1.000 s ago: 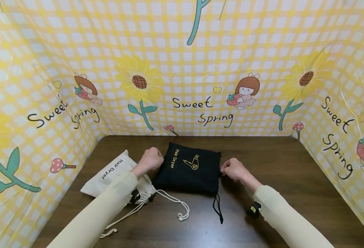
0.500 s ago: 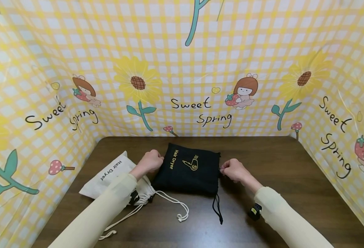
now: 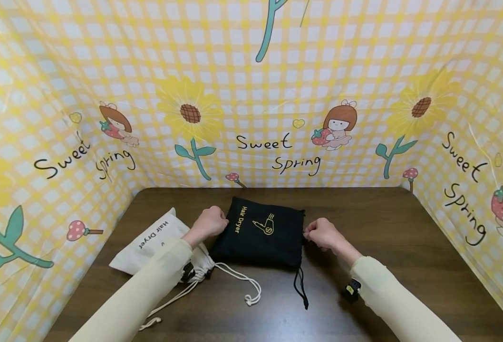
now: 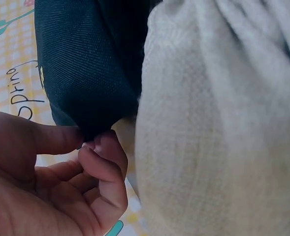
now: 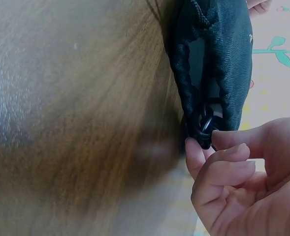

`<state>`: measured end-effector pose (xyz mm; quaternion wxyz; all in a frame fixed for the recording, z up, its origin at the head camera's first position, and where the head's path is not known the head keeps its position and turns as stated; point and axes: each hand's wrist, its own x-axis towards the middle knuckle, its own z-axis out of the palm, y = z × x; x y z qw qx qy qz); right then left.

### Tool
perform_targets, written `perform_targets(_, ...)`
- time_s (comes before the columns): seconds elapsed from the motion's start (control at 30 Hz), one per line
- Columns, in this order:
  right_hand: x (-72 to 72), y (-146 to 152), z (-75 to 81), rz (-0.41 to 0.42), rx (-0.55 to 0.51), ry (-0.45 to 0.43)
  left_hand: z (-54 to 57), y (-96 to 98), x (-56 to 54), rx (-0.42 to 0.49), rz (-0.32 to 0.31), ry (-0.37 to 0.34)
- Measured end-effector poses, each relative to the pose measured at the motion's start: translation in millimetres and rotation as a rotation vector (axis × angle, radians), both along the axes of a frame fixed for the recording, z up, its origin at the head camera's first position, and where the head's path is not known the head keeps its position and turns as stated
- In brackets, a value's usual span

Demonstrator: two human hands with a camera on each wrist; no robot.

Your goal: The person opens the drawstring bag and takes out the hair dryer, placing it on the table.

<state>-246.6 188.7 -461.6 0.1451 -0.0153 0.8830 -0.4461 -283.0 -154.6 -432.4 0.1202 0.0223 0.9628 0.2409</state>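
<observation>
Yellow checked cloth (image 3: 251,85) walls in a dark wooden table (image 3: 380,209), and there at the middle lies the black Hair Dryer bag (image 3: 256,247), a hand at each side! Left hand (image 3: 208,221) pinches a corner at the closed end, thumb against curled fingers; right hand (image 3: 324,233) grips the rim of the gaping mouth between thumb and fingertips. Something dark and glossy shows in that opening, perhaps a cord, too murky to call. Just left, the cream bag (image 3: 157,232) lies slantwise, partly beneath the left sleeve (image 3: 136,294).
</observation>
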Motion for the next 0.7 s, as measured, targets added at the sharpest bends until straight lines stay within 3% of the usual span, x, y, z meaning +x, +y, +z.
perform_targets(0.7,5.8,12.9,1.1,0.002,0.026,-0.016,2.6,-2.0,1.7,0.022,0.024,0.026)
